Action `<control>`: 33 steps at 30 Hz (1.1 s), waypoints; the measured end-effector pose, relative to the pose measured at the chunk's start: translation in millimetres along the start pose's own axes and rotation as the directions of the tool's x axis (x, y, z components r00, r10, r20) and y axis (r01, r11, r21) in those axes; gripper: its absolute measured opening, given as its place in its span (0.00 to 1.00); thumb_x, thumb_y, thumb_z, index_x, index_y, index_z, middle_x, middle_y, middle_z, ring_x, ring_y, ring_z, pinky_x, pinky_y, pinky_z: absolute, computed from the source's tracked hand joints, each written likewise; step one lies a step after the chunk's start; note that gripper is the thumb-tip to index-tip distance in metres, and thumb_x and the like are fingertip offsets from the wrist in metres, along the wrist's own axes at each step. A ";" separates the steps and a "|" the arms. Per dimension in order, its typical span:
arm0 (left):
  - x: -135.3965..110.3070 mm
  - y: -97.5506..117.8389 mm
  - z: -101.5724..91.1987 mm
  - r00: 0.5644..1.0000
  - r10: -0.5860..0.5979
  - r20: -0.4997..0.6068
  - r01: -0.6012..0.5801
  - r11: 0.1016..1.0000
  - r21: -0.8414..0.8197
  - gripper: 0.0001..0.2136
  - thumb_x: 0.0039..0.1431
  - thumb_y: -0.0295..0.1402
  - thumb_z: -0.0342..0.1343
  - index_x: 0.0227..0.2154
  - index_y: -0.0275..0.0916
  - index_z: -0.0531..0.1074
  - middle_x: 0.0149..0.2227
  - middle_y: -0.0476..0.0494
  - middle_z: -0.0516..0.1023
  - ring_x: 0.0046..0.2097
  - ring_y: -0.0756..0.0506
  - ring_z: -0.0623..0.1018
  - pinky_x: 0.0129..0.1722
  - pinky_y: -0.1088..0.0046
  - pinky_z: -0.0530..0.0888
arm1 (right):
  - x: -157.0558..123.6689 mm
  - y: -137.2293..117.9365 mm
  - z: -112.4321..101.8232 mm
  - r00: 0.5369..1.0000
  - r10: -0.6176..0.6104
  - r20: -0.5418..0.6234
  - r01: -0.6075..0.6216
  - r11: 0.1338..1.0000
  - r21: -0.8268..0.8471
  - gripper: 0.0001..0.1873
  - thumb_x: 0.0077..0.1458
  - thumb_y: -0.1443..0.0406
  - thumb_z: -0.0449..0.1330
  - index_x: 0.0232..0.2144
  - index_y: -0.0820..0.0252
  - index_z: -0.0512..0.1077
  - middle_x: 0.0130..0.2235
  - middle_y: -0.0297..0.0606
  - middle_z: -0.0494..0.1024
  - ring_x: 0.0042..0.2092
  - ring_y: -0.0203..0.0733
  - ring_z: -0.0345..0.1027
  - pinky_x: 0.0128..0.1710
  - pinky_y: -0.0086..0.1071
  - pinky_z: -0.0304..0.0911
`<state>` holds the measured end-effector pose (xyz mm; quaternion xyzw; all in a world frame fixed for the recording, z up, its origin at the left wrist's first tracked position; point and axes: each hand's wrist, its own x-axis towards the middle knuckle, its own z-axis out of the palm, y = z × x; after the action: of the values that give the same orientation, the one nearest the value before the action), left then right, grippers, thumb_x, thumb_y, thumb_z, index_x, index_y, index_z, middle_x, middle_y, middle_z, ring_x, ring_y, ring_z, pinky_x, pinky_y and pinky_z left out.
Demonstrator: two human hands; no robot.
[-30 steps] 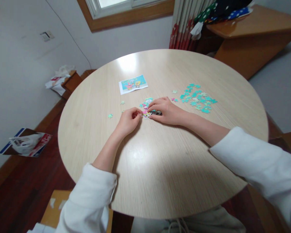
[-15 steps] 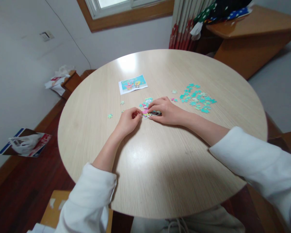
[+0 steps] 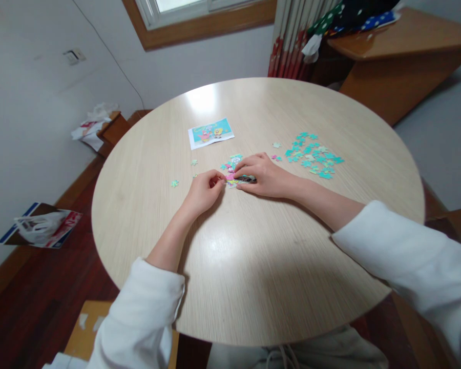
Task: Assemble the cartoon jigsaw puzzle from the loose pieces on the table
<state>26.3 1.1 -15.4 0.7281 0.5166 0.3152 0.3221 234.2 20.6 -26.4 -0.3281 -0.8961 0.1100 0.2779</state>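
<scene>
In the head view, a partly joined jigsaw puzzle point(image 3: 230, 174) with pink, yellow and pale blue parts lies flat near the middle of the round table point(image 3: 253, 266). My left hand point(image 3: 204, 190) rests at its left edge, thumb and index finger pinched on a pink puzzle piece there. Arched over the right side of the puzzle is my right hand point(image 3: 262, 175). Its fingertips touch the puzzle, with thumb and fingers apart, and its palm hides part of the picture in shadow.
A printed reference picture point(image 3: 211, 134) lies beyond the puzzle. Many loose teal pieces point(image 3: 313, 156) are spread to the right. Single pieces lie apart, such as a green one point(image 3: 174, 183) at left and a pink one point(image 3: 274, 158). A wooden desk point(image 3: 403, 41) stands at the back right.
</scene>
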 end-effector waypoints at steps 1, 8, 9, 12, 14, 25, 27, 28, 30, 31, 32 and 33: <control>0.0 0.2 0.0 1.000 -0.001 0.001 0.001 1.000 0.001 0.06 0.53 0.29 0.52 0.28 0.36 0.73 0.24 0.51 0.72 0.27 0.50 0.69 0.31 0.73 0.65 | 0.1 -0.5 -0.4 1.000 0.002 -0.004 -0.002 1.000 -0.001 0.10 0.56 0.62 0.59 0.37 0.57 0.79 0.44 0.45 0.80 0.49 0.50 0.70 0.50 0.45 0.52; 0.0 1.2 -0.4 1.000 -0.001 0.001 0.001 1.000 0.008 0.06 0.53 0.30 0.51 0.28 0.37 0.73 0.24 0.51 0.71 0.28 0.50 0.69 0.31 0.73 0.65 | 1.2 -0.7 -2.1 0.999 0.014 -0.050 -0.015 1.000 -0.020 0.12 0.59 0.64 0.55 0.37 0.58 0.79 0.43 0.44 0.80 0.47 0.48 0.70 0.49 0.43 0.53; 0.1 1.0 -0.4 1.000 0.000 0.003 0.000 1.000 0.007 0.06 0.53 0.30 0.51 0.28 0.37 0.73 0.24 0.51 0.71 0.28 0.50 0.68 0.31 0.73 0.65 | 1.3 -0.4 -1.9 0.998 0.015 -0.057 -0.016 1.000 -0.027 0.12 0.59 0.65 0.54 0.37 0.57 0.79 0.43 0.44 0.80 0.47 0.48 0.70 0.49 0.43 0.53; 0.2 0.0 -0.1 1.000 0.001 0.007 -0.001 1.000 0.005 0.06 0.53 0.30 0.51 0.28 0.37 0.73 0.24 0.51 0.71 0.28 0.50 0.68 0.32 0.73 0.65 | 1.4 0.5 -1.2 0.997 0.019 -0.081 -0.023 0.999 -0.045 0.12 0.59 0.66 0.54 0.38 0.57 0.78 0.42 0.44 0.80 0.47 0.47 0.70 0.48 0.43 0.53; 0.3 -0.4 0.2 1.000 0.000 0.004 0.000 1.000 0.005 0.06 0.53 0.30 0.51 0.28 0.37 0.73 0.24 0.51 0.71 0.28 0.50 0.68 0.31 0.73 0.66 | 1.6 0.5 -0.9 0.996 0.023 -0.087 -0.028 0.998 -0.050 0.12 0.59 0.66 0.54 0.38 0.57 0.78 0.42 0.44 0.80 0.47 0.48 0.70 0.48 0.43 0.53; -0.8 2.4 -0.1 1.000 -0.008 -0.008 0.008 1.000 0.014 0.06 0.54 0.29 0.52 0.27 0.36 0.73 0.23 0.51 0.71 0.27 0.50 0.69 0.31 0.73 0.65 | 1.9 1.0 -1.3 0.996 0.028 -0.083 -0.033 0.998 -0.050 0.13 0.56 0.70 0.54 0.37 0.57 0.78 0.42 0.43 0.80 0.47 0.47 0.71 0.49 0.43 0.55; -0.8 1.9 0.1 1.000 -0.010 -0.008 0.011 1.000 0.014 0.06 0.53 0.29 0.52 0.28 0.36 0.73 0.23 0.51 0.71 0.27 0.50 0.69 0.31 0.73 0.65 | 2.0 1.8 -1.7 0.997 0.033 -0.070 -0.037 0.998 -0.049 0.14 0.55 0.72 0.53 0.36 0.57 0.78 0.43 0.43 0.80 0.47 0.47 0.70 0.50 0.43 0.55; -0.8 1.6 0.2 1.000 -0.011 -0.007 0.011 1.000 0.014 0.06 0.53 0.29 0.52 0.28 0.36 0.73 0.23 0.51 0.71 0.27 0.50 0.69 0.31 0.73 0.65 | 2.0 2.1 -1.9 0.997 0.033 -0.063 -0.036 0.998 -0.047 0.15 0.54 0.73 0.53 0.35 0.57 0.78 0.43 0.42 0.80 0.48 0.47 0.70 0.50 0.43 0.55; -0.7 1.1 0.3 1.000 -0.010 -0.002 0.010 1.000 0.013 0.06 0.53 0.29 0.52 0.28 0.36 0.73 0.23 0.51 0.71 0.27 0.50 0.69 0.31 0.72 0.65 | 1.9 2.5 -2.4 0.998 0.030 -0.048 -0.032 0.999 -0.043 0.16 0.52 0.74 0.52 0.34 0.57 0.77 0.43 0.42 0.80 0.48 0.46 0.70 0.50 0.43 0.55; -0.6 0.9 0.3 1.000 -0.009 0.000 0.009 1.000 0.011 0.06 0.53 0.29 0.52 0.28 0.36 0.73 0.24 0.50 0.71 0.28 0.50 0.69 0.32 0.72 0.66 | 1.8 2.5 -2.6 0.999 0.027 -0.039 -0.029 0.999 -0.041 0.16 0.52 0.74 0.52 0.34 0.57 0.77 0.44 0.42 0.79 0.48 0.46 0.70 0.50 0.42 0.55; -0.5 0.9 0.2 1.000 -0.009 0.001 0.009 1.000 0.010 0.06 0.53 0.29 0.52 0.28 0.36 0.73 0.24 0.50 0.71 0.28 0.50 0.69 0.32 0.72 0.66 | 1.6 2.5 -2.7 0.999 0.023 -0.029 -0.025 0.999 -0.038 0.16 0.51 0.75 0.52 0.34 0.57 0.77 0.44 0.42 0.79 0.48 0.46 0.70 0.50 0.42 0.55; -0.4 1.0 0.2 1.000 -0.008 0.001 0.008 1.000 0.008 0.06 0.53 0.29 0.52 0.28 0.36 0.73 0.24 0.50 0.71 0.28 0.50 0.69 0.32 0.72 0.66 | 1.4 2.4 -2.8 1.000 0.020 -0.018 -0.021 0.999 -0.036 0.16 0.51 0.75 0.52 0.33 0.57 0.77 0.45 0.42 0.79 0.49 0.46 0.70 0.51 0.42 0.55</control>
<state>26.9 0.4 -14.7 0.7274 0.5206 0.3116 0.3206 236.1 23.4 -24.4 -0.3431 -0.8920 0.0938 0.2788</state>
